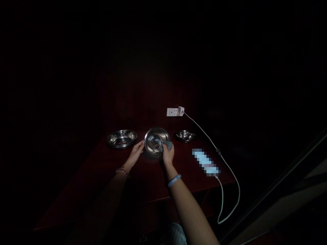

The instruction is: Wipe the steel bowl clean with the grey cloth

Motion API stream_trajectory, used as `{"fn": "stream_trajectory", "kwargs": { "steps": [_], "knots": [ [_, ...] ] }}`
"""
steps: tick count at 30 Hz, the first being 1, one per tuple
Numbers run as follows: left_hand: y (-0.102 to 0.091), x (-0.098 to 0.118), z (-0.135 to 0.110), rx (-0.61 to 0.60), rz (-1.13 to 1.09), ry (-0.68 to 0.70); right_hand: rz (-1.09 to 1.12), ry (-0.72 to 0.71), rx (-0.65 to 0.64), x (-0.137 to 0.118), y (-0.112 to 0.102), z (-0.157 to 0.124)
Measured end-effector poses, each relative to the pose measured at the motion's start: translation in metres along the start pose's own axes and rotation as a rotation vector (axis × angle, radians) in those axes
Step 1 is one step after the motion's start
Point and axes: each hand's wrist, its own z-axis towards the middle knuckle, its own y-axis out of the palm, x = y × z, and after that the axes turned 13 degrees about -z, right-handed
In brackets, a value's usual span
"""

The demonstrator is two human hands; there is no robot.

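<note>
A shiny metal bowl (153,139) is tilted toward me over the dark red table, its inside facing the camera. My left hand (136,152) grips its left rim, thumb at the edge and the other fingers partly hidden behind. Bunched in my right hand (168,154) is a grey cloth (166,146), pressed against the inner right side of the bowl. A beaded bracelet circles my left wrist, and a blue band my right.
A wide metal dish (122,139) lies at the left, a smaller metal bowl (185,136) at the right. A blurred-out lit device (205,162) has a white cable (236,182) hanging past the table edge. A charger (181,110) sits in the wall socket (171,112). The surroundings are very dark.
</note>
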Motion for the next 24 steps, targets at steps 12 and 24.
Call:
{"fn": "stream_trajectory", "kwargs": {
  "steps": [12,24],
  "knots": [
    [-0.0013,-0.0020,0.0019,0.048,-0.004,-0.004,-0.045,0.016,-0.021,-0.0017,-0.0031,-0.0009],
    [-0.0016,-0.0034,0.0017,0.063,-0.011,-0.005,-0.121,-0.007,-0.009,-0.0023,-0.0059,-0.0027]
  ]
}}
